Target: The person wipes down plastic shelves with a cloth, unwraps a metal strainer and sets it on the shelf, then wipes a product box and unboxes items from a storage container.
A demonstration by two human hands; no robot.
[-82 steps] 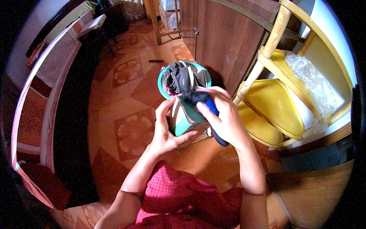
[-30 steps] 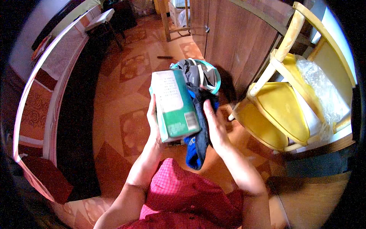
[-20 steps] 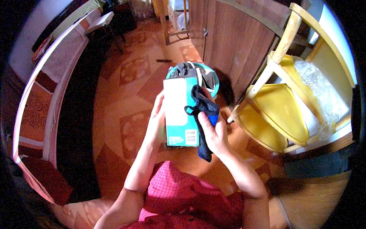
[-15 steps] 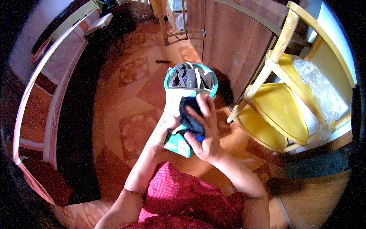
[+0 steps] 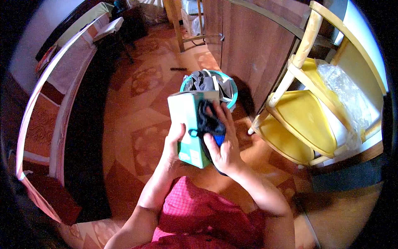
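Note:
My left hand (image 5: 174,140) grips the left side of a white-and-teal cardboard box (image 5: 183,111), held upright in front of me and slightly tilted. In my right hand (image 5: 226,145) is a bunched black-and-blue cloth (image 5: 208,117), pressed against the box's right side. My thumb lies across the cloth and the fingers wrap over its far edge. Just beyond the box stands a teal-rimmed bin (image 5: 234,92) with dark grey items (image 5: 202,81) inside; the box hides its near part.
To the right are stacked yellow-seated chairs (image 5: 304,118) with a clear plastic bag (image 5: 346,99) on them. A brown wooden cabinet (image 5: 257,45) stands behind the bin. A small dark stick-like piece (image 5: 178,69) lies on the patterned floor (image 5: 141,108). A pale-edged bed-like frame (image 5: 39,89) runs along the left.
The box has turned and shifted slightly left, showing more of its white and teal faces. My right hand has moved with the cloth to the box's right side.

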